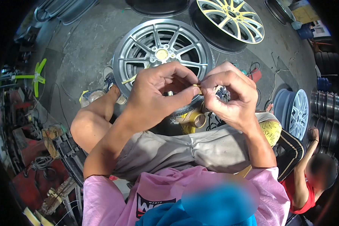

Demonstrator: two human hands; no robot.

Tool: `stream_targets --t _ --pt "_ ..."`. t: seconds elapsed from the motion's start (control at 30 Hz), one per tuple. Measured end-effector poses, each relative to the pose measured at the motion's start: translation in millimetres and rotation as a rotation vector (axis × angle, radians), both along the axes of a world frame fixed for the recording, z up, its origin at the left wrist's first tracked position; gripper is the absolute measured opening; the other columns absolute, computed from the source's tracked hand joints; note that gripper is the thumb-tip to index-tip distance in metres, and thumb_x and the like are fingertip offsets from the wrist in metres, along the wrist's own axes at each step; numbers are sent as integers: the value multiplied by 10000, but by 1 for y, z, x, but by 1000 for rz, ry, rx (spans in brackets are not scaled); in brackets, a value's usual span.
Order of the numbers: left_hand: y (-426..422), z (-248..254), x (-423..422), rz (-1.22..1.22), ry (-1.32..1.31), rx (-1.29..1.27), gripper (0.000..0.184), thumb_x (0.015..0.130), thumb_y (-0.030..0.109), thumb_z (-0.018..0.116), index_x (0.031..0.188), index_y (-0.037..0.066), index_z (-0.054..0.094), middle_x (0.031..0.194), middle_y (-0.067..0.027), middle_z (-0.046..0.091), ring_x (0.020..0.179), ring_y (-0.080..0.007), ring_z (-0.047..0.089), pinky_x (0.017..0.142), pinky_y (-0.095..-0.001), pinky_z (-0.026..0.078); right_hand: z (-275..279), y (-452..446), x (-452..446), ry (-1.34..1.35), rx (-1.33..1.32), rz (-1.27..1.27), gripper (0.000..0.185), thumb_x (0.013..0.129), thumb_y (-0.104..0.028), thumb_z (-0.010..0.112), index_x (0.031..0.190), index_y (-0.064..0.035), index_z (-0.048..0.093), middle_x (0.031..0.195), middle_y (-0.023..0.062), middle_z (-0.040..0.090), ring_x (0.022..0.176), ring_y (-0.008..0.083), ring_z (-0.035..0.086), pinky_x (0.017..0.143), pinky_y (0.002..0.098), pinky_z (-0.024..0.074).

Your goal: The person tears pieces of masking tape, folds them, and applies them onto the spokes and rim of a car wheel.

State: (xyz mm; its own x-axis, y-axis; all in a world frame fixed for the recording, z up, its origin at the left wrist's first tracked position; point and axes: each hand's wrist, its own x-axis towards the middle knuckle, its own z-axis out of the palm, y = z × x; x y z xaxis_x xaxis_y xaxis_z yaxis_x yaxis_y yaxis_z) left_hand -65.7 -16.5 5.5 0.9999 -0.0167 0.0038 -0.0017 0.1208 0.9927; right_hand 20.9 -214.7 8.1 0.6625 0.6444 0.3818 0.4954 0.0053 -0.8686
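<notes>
My left hand [154,94] and my right hand [231,94] meet above my lap, each closed in a pinch. Between the fingertips is a small strip of yellow tape [197,86]. Below and beyond the hands a grey multi-spoke wheel rim [174,40] lies face up, its centre covered in yellow. Another yellow strip [130,80] lies across the rim's near left edge, partly hidden by my left hand. A roll of yellow tape [199,119] is between my knees, under the hands.
A yellow-covered wheel rim [232,14] is at the back right. A silver rim [298,115] stands on the right, near stacked dark rims [326,103]. A person in red [303,194] sits at lower right. A green stand [38,77] and cluttered tools are on the left.
</notes>
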Motion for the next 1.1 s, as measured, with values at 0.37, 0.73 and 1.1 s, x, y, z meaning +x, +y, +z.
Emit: stream_targets --t 0.37,0.73,1.1 --pt "2 3 3 42 -177 176 153 871 -103 705 1005 -29 698 969 -75 719 895 -140 688 827 -259 548 -4 0 -7 604 132 67 142 893 63 685 1030 36 655 941 47 696 876 95 678 813 256 569" --pt "8 13 -2 49 -112 72 178 878 -73 732 1047 -36 690 995 -69 720 913 -118 688 808 -253 556 2 8 -8 700 191 119 156 907 55 709 1046 27 645 985 53 700 885 102 686 830 248 566" --pt "35 29 -3 55 -149 62 168 931 -40 700 1092 -70 660 1032 -95 702 927 -107 691 806 -235 577 22 42 0 -59 86 -5 157 809 44 774 956 18 726 960 77 708 806 128 680 717 260 553"
